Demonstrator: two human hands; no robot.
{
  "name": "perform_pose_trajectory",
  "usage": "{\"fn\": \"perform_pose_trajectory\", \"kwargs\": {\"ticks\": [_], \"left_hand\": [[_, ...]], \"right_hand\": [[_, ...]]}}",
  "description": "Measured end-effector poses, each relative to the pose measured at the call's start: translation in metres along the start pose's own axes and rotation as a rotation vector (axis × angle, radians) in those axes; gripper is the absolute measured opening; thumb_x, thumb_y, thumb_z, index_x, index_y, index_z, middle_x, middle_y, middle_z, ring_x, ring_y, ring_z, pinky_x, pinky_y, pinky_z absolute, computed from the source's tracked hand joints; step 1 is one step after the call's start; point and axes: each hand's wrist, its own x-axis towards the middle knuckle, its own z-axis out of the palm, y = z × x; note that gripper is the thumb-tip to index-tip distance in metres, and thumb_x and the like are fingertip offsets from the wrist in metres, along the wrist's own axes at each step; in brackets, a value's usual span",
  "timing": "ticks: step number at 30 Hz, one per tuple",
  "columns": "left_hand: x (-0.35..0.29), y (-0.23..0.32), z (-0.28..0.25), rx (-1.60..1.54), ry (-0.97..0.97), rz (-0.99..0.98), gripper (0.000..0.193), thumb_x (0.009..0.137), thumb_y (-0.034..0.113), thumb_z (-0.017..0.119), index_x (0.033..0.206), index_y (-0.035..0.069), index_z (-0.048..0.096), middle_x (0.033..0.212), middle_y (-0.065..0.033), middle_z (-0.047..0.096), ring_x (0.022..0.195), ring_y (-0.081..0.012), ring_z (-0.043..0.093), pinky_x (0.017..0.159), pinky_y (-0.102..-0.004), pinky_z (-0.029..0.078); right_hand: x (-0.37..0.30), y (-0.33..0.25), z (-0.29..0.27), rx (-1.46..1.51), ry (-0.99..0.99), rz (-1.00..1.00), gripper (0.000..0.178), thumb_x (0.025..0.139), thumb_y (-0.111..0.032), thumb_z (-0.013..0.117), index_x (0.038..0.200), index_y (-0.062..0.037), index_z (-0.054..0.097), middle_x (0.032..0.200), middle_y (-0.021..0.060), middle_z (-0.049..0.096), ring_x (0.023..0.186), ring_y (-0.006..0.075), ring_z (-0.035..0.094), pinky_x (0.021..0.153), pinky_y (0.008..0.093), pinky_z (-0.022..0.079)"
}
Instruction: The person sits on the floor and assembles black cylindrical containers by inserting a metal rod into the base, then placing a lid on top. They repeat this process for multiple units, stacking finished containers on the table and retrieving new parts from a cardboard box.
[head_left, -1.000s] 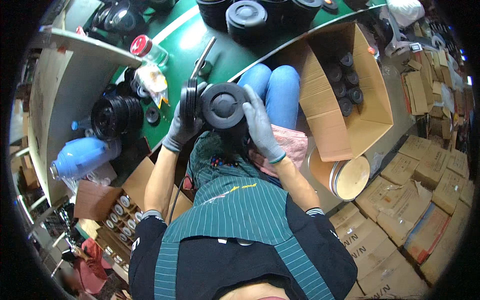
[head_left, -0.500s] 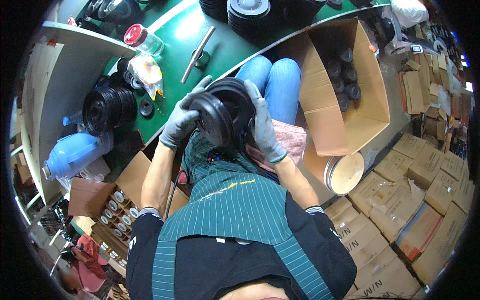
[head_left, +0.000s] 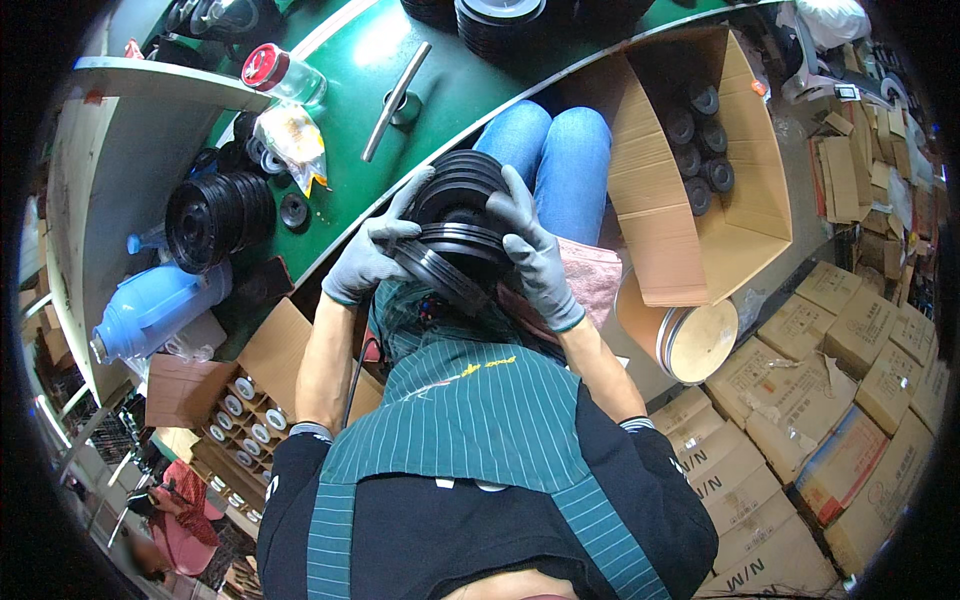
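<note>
Above my lap, a group of black ridged round discs sits between my two gloved hands. Several lie stacked, and one thin disc at the near side is tilted away from the rest. My left hand, in a grey glove, grips the left edge, thumb toward the tilted disc and fingers pointing up along the stack. On the right side my right hand, gloved alike, curls its fingers over the rim. Palms and some fingertips are hidden. A pink cloth lies beside my right hand.
On the green bench stand a metal T-bar, a red-lidded jar and black disc stacks. A blue flask is at left. To the right are an open carton of black round parts and a round drum.
The discs have turned, so their rims and ridges now face up more. My right hand's fingers have curled further over the rim, and my left fingers have spread along the stack.
</note>
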Motion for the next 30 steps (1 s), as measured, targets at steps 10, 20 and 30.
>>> {"fn": "perform_pose_trajectory", "kwargs": {"ticks": [10,20,30], "left_hand": [[0.030,0.011,0.026,-0.257,0.414,-0.198,0.065,0.108,0.031,0.063,0.162,0.000,0.046,0.161,-0.0137,0.055,0.144,-0.0227,0.056,0.125,-0.0395,0.040],[0.018,0.021,0.022,-0.192,0.276,-0.329,0.054,0.108,0.031,0.064,0.154,0.005,0.055,0.151,-0.0090,0.064,0.132,-0.0200,0.063,0.117,-0.0398,0.049],[0.136,0.105,0.030,-0.081,0.264,-0.136,0.073,0.102,0.031,0.071,0.163,0.001,0.043,0.152,-0.0121,0.059,0.136,-0.0237,0.061,0.119,-0.0400,0.047]], "right_hand": [[0.044,0.035,-0.001,-0.548,0.247,0.092,0.059,0.108,-0.041,0.066,0.146,0.0038,0.057,0.140,0.0263,0.060,0.134,0.0422,0.055,0.115,0.0474,0.043],[0.027,0.028,0.006,-0.677,0.090,0.006,0.059,0.117,-0.026,0.048,0.165,0.0043,0.032,0.167,0.0296,0.039,0.150,0.0527,0.039,0.127,0.0518,0.032],[0.121,-0.066,-0.018,-0.378,0.098,-0.173,0.097,0.111,-0.065,0.045,0.170,0.0061,0.016,0.176,0.0303,0.016,0.165,0.0442,0.015,0.134,0.0484,0.013]]}}
